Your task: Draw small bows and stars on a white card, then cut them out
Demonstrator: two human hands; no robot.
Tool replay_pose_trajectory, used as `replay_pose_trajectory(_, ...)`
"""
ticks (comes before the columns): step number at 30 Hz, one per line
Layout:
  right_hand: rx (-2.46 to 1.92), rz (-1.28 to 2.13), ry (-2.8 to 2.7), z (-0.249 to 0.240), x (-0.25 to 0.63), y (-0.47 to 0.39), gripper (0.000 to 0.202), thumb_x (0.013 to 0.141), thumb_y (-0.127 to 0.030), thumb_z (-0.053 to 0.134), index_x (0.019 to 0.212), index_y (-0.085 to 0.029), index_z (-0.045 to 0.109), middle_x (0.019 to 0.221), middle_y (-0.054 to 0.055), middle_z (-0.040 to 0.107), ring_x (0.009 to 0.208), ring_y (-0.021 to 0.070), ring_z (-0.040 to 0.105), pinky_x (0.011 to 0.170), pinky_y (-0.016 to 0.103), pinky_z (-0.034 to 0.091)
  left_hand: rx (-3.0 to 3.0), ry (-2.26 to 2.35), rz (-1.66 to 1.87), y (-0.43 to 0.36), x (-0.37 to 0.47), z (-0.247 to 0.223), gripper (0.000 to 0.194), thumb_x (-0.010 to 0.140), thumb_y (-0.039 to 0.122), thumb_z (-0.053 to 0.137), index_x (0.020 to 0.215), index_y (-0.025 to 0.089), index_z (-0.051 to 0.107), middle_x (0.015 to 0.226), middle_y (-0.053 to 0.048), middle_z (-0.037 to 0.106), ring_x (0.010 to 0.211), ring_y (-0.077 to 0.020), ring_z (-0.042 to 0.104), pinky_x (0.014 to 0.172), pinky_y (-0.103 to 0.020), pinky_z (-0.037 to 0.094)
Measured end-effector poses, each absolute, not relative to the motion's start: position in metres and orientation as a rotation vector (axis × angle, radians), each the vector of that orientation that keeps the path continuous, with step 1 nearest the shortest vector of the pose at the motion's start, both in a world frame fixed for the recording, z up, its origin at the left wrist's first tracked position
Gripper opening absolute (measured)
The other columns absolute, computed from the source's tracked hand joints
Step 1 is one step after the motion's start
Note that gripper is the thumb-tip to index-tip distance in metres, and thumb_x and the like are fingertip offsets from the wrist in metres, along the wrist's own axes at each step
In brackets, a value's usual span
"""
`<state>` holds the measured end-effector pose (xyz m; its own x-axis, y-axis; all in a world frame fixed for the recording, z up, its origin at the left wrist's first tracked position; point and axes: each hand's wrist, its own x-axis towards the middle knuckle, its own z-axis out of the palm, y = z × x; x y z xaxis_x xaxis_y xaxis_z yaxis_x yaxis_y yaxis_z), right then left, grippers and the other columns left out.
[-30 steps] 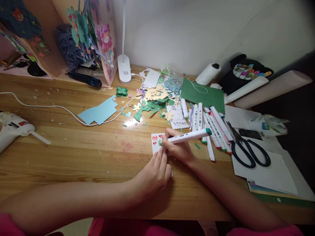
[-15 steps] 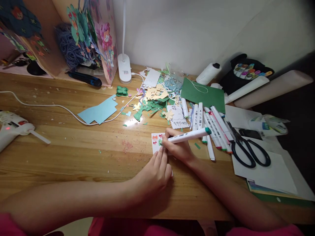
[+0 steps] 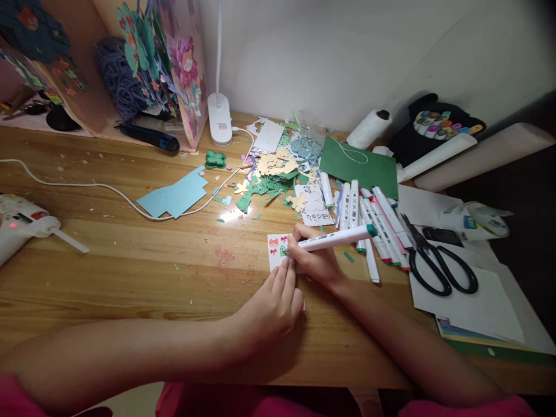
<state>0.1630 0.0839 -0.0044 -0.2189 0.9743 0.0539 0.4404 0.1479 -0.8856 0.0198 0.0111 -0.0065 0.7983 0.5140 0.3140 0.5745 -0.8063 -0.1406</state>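
Observation:
In my right hand (image 3: 316, 258) is a white marker (image 3: 334, 238) with a green end, pinched between thumb and fingers. Its tip rests by a green drawing on a small white paper (image 3: 274, 260). An orange bear face and red bows also show on that paper. My left hand (image 3: 278, 298) lies flat over the paper's lower part, fingers stretched out and pressing it to the table. Part of the paper is hidden under both hands. Just above sits another white paper with black line drawings (image 3: 313, 205).
Several white markers (image 3: 354, 205) and black-handled scissors (image 3: 434, 260) lie to the right. Paper scraps (image 3: 275, 165), a green sheet (image 3: 365, 174) and a lamp base (image 3: 220, 119) are at the back. A light blue paper (image 3: 174, 194) and a glue gun (image 3: 26, 223) lie to the left.
The marker in my right hand has shifted very slightly to the right, and the green drawing shows a little more clearly. My left hand has stayed in place.

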Motion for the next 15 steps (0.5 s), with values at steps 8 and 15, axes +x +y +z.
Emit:
replay_pose_trajectory(8, -1.344, 1.028, -1.764, -0.0039, 0.1634, 0.0842, 0.024, 0.076, -0.018, 0.052, 0.057, -0.021, 0.038, 0.053, -0.006, 0.042, 0.050, 0.0113, 0.040, 0.049, 0.023, 0.032, -2.762, -0.844, -0.370, 0.0120, 0.0198, -0.0076, 0.024, 0.086, 0.018, 0.038, 0.091, 0.002, 0.054, 0.117, -0.030, 0.057, 0.114, -0.0335, 0.054, 0.093, -0.041, 0.043)
replay_pose_trajectory(15, -1.352, 1.008, -1.768, -0.0029, 0.1634, 0.0838, 0.025, 0.074, -0.017, 0.052, 0.056, -0.021, 0.036, 0.052, -0.006, 0.041, 0.050, 0.0115, 0.038, 0.050, 0.024, 0.032, -2.759, -0.836, -0.371, 0.0117, 0.0193, -0.0060, 0.025, 0.086, 0.021, 0.039, 0.090, 0.002, 0.055, 0.116, -0.030, 0.057, 0.113, -0.0348, 0.054, 0.093, -0.041, 0.044)
